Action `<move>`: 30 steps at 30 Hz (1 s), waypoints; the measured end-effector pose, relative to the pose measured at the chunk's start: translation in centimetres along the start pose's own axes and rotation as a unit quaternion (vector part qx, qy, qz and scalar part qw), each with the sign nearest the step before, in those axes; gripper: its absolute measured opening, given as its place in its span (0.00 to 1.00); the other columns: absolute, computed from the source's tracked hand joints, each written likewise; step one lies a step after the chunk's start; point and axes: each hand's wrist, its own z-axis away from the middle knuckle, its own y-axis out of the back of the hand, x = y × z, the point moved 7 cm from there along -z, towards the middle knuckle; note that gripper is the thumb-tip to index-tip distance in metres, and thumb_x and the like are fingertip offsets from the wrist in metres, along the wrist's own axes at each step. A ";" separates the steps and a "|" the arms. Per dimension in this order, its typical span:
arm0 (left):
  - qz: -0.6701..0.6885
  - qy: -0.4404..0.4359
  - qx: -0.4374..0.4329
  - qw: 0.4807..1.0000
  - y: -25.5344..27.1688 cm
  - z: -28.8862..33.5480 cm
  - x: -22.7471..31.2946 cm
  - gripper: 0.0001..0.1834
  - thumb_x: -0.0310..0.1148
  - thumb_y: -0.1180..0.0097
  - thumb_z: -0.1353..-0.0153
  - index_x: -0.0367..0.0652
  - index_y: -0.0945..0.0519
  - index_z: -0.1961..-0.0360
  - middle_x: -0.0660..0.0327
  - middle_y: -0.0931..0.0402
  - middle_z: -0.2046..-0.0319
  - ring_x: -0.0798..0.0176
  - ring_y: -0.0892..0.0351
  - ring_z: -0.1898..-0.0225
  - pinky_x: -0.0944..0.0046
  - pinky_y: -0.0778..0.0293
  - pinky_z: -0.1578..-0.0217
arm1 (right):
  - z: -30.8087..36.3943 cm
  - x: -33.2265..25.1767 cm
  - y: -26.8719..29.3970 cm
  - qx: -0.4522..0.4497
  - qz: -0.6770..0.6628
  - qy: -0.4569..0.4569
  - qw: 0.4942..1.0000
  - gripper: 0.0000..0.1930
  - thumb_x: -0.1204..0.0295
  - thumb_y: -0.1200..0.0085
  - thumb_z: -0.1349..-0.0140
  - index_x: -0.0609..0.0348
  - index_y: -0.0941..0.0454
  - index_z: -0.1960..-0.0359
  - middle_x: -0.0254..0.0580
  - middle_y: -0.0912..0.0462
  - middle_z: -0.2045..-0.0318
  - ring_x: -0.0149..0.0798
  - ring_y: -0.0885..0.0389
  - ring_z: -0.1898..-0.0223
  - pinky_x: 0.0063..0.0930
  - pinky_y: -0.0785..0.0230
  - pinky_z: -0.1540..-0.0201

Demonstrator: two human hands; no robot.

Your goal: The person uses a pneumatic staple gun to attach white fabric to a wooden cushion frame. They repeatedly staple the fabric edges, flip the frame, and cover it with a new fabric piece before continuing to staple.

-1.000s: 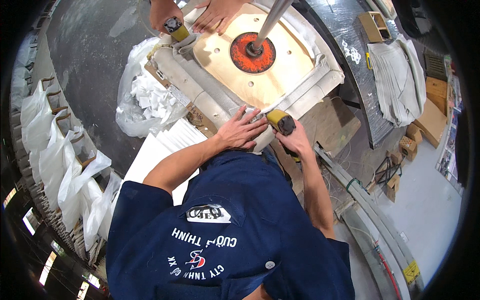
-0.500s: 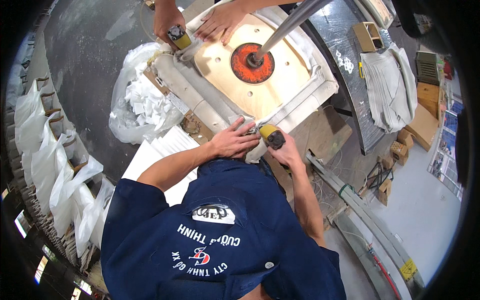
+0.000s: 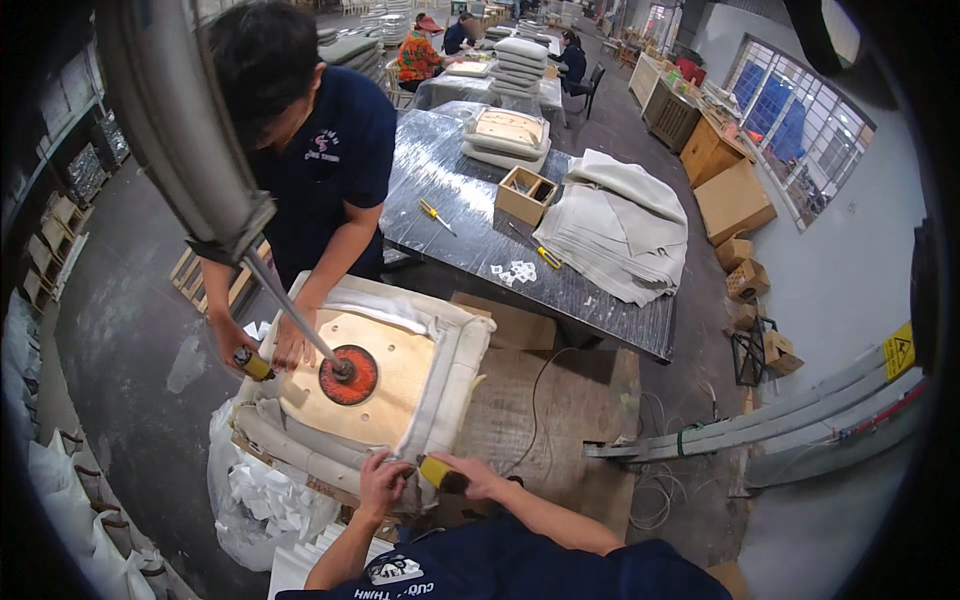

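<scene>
In front of me sits a seat cushion, its grey fabric (image 3: 455,365) wrapped over the edges of a pale plywood board (image 3: 400,385). A round red press plate (image 3: 348,376) on a metal rod (image 3: 290,305) bears down on the board. My right hand (image 3: 482,480) grips a yellow staple gun (image 3: 440,473) at the cushion's near edge. Beside its nose, my left hand (image 3: 381,487) has its fingers closed at the fabric edge; the pinched part is mostly hidden. Across the cushion, a co-worker's hand holds another yellow staple gun (image 3: 254,364), the other hand lying on the board.
A film-covered table (image 3: 430,165) beyond carries stacked grey fabric pieces (image 3: 615,235), a wooden box (image 3: 526,195), yellow-handled tools and cushions. A plastic bag of white scraps (image 3: 270,500) lies left of the cushion. Metal rails (image 3: 740,430) run along the right. Other people sit farther back.
The view has tilted up, bringing in the co-worker and far table. My left hand has gone from lying flat on the fabric to bunched fingers. The staple gun stays at the near edge.
</scene>
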 end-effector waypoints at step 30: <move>0.046 0.253 -0.375 0.891 -33.3 -19.5 6.2 0.21 0.43 0.51 0.35 0.46 0.14 0.50 0.50 0.15 0.51 0.46 0.16 0.47 0.51 0.23 0.43 | 35.8 43.4 10.9 0.319 -0.112 -0.599 0.726 0.31 0.70 0.31 0.50 0.60 0.24 0.41 0.52 0.16 0.52 0.51 0.15 0.53 0.45 0.24 0.51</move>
